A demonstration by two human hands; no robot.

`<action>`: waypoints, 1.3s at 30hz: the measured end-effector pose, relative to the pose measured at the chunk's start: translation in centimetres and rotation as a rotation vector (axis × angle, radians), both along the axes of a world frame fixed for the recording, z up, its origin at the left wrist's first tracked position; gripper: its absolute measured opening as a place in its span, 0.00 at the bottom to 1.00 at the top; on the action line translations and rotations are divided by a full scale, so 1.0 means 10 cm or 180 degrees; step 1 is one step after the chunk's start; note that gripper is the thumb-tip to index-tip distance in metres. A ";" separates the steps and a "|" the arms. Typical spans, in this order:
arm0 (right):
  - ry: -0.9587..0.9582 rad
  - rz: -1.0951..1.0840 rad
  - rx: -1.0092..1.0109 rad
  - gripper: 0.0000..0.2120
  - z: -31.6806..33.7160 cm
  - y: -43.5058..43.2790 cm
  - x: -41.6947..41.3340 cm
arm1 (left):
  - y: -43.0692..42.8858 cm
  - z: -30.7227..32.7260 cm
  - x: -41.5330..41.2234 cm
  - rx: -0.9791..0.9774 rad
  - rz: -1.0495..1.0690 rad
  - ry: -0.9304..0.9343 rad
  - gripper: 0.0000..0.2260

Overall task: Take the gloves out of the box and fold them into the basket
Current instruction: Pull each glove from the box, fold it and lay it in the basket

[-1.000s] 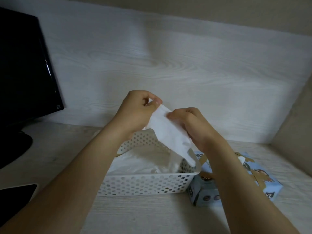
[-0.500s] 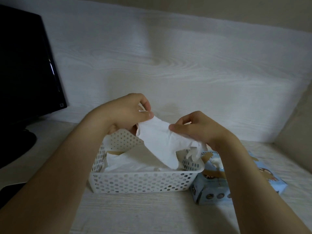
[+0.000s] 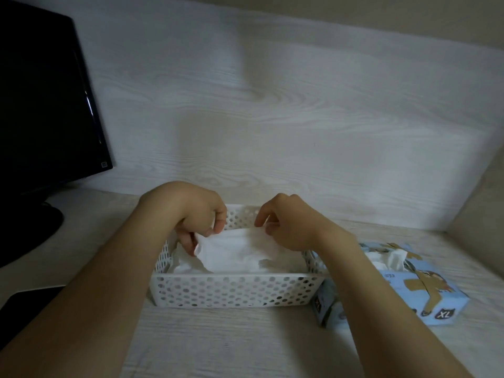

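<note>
The left hand point(image 3: 201, 214) is pinching the left end of a white glove point(image 3: 234, 252) and the right hand point(image 3: 289, 225) is pinching its top edge, holding it inside the white basket point(image 3: 234, 290) over other gloves point(image 3: 185, 264). The blue box point(image 3: 425, 293) is sitting just beside the basket, toward the table's point(image 3: 218, 345) right edge.

Dim, flat light is filling the scene. The basket point(image 3: 234, 290) is casting a faint shadow on the tabletop point(image 3: 218, 345). A thin glare streak is running down the monitor point(image 3: 54, 105) bezel. Frame edges are bowing; detail is looking soft.
</note>
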State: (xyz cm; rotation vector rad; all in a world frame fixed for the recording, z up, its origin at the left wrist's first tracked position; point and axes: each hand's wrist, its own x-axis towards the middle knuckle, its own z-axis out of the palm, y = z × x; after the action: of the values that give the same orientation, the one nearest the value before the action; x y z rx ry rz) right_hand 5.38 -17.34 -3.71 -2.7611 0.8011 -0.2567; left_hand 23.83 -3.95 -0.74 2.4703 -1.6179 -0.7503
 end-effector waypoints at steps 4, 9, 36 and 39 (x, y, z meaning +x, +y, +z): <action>-0.0139 -0.0118 -0.0189 0.11 -0.11 -0.05 0.07 | -0.03 -0.03 0.02 0.0202 0.0149 -0.0361 0.13; -0.0279 -0.0262 -0.0582 0.10 -0.15 -0.07 0.08 | -0.07 -0.02 -0.09 0.0416 0.0233 -0.0954 0.13; -0.0413 0.0150 -0.0098 0.25 0.11 0.23 -0.41 | -0.23 0.04 -0.72 -0.0722 -0.0704 -0.1158 0.15; -0.1335 -0.0231 -0.0519 0.20 0.05 0.17 -0.62 | -0.29 -0.03 -0.95 -0.1398 -0.0693 -0.1150 0.08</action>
State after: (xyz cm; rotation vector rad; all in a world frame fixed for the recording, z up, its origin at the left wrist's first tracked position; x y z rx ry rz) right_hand -0.85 -15.67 -3.23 -2.6771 0.7935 -0.9157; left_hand 14.33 -6.84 -1.02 2.2157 -1.9349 0.0562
